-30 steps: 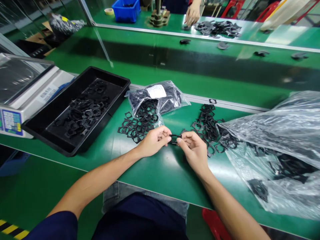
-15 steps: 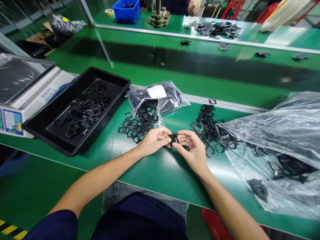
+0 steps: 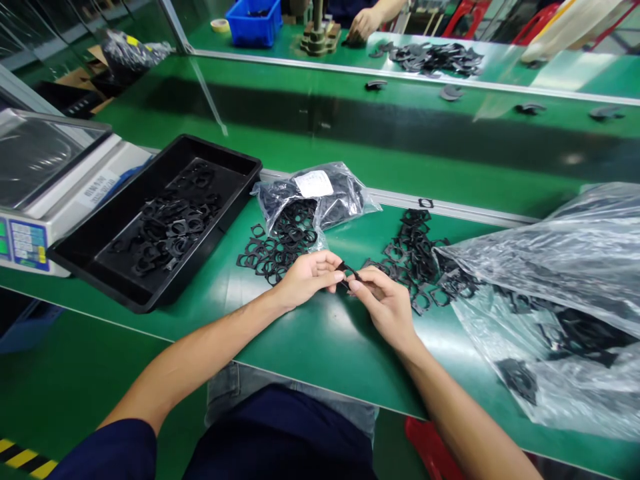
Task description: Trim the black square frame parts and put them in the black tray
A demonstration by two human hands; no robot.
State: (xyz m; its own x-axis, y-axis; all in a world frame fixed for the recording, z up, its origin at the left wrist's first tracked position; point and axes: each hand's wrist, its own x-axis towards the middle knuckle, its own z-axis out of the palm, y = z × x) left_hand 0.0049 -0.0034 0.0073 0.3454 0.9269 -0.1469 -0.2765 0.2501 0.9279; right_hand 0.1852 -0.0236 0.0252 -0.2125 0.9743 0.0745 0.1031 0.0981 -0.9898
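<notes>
Between my two hands is a small black plastic ring-shaped part [image 3: 349, 272], tilted so that its opening shows. My left hand [image 3: 316, 275] pinches its left side between thumb and fingers. On its right side, my right hand [image 3: 383, 298] grips it the same way. Just beyond my left hand lies a spread of similar black rings [image 3: 273, 257], spilling from a clear labelled plastic bag [image 3: 340, 193]. A second heap of black parts [image 3: 413, 247] sits past my right hand, running into a large clear plastic bag [image 3: 550, 247].
A black tray [image 3: 150, 303] holding many black parts stands at the left, against a digital scale [image 3: 95, 187]. One loose ring [image 3: 425, 203] rests by the metal rail. Across the bench, a co-worker's hand [image 3: 365, 25] is near a metal stand [image 3: 319, 40], a blue bin [image 3: 254, 23] and curved black pieces [image 3: 435, 59].
The black part has been turned between my fingers, from showing a flat dark face to a tilted edge with its opening visible. The co-worker's hand has moved left and down to the far bench.
</notes>
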